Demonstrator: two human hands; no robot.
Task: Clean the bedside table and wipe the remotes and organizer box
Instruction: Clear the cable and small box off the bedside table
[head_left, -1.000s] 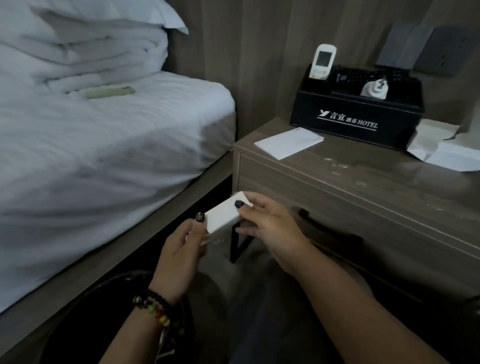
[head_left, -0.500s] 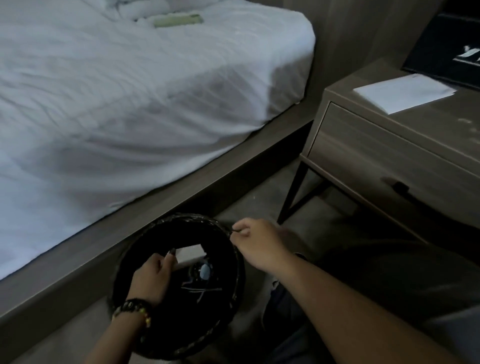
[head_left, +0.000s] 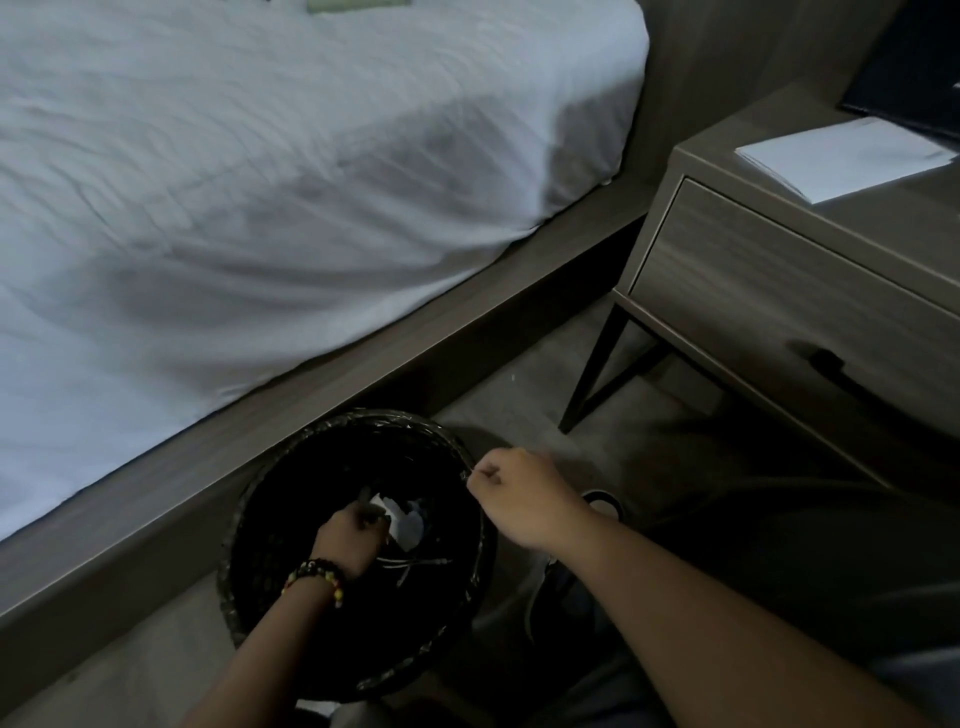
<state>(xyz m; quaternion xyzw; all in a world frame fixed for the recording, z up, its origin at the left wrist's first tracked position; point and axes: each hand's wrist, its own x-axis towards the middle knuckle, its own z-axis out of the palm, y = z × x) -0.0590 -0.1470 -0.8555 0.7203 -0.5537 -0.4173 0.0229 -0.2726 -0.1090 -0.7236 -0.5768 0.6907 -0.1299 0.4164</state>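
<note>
Beside the bed (head_left: 260, 182), a bin (head_left: 249, 519) is steadied by the right hand (head_left: 519, 499) pinching its liner while the left hand (head_left: 350, 540), fingers curled round scraps, is best opened low inside, the table (head_left: 779, 291) right of it.

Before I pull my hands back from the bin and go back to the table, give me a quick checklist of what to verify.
1. White scrap is down inside the bin: ok.
2. Left hand has let go of the scrap: cannot tell, its fingers are curled in the dark.
3. Right hand has a hold on the liner at the bin's rim: ok, it pinches it there.
4. Bin stands upright on the floor beside the bed frame: ok.
5. Bedside table is cleared for wiping: not ok, a white paper lies on top.
6. Organizer box wiped: cannot tell, only a corner shows.
</note>
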